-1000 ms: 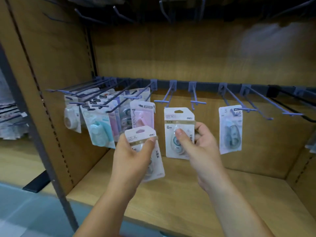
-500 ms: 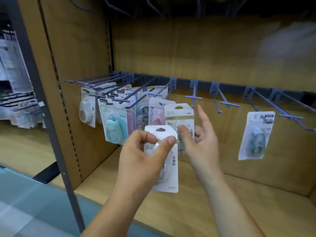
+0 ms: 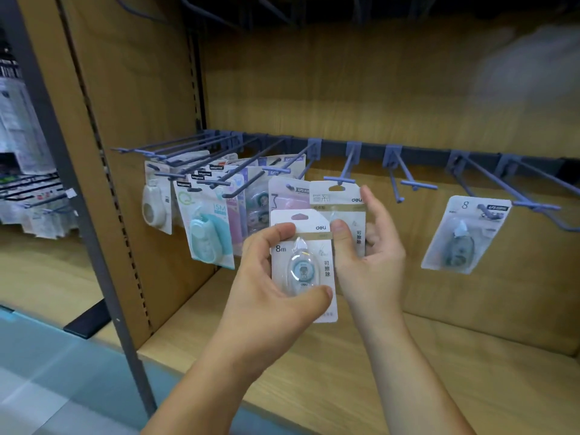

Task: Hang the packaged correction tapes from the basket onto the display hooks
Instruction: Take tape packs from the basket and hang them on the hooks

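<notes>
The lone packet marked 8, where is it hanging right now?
In the head view the lone packet hangs tilted from a hook on the right side, apart from the others and to the right of the right hand.

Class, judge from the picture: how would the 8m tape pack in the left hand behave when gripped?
Probably light: the left hand pinches the 8m pack between thumb and fingertips. Likely stiff: its card looks flat, unbent. The glossy blister may slip.
</notes>
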The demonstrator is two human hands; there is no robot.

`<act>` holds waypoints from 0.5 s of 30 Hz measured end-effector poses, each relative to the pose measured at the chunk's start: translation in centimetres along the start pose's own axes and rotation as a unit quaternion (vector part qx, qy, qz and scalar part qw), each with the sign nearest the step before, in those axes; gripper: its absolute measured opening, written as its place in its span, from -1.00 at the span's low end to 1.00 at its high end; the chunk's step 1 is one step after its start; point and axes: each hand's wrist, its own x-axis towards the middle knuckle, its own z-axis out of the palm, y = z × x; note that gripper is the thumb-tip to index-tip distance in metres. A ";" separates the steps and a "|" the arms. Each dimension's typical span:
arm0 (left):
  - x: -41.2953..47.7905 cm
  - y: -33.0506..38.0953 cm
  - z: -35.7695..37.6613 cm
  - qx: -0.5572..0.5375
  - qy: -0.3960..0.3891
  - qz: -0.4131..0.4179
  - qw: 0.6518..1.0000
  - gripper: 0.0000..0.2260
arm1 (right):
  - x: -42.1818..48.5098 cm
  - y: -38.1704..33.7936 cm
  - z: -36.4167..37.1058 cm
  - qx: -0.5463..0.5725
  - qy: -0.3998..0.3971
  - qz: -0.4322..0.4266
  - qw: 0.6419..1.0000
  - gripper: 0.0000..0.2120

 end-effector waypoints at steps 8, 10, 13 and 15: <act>-0.1 0.1 -0.2 0.023 -0.021 0.034 0.999 -0.35 | -0.3 0.5 -0.6 0.009 0.034 -0.005 0.999 -0.52; -0.1 0.0 -0.2 0.023 -0.015 0.036 0.999 -0.37 | -0.4 0.6 -0.7 0.010 0.019 -0.003 1.000 -0.53; 0.1 -0.2 -0.4 0.023 0.001 0.041 0.999 -0.42 | -0.1 0.4 -0.5 0.018 -0.017 0.022 0.999 -0.50; 0.1 -0.3 -0.5 0.016 0.007 0.040 0.999 -0.51 | 0.1 0.1 -0.5 0.018 -0.024 0.024 0.999 -0.50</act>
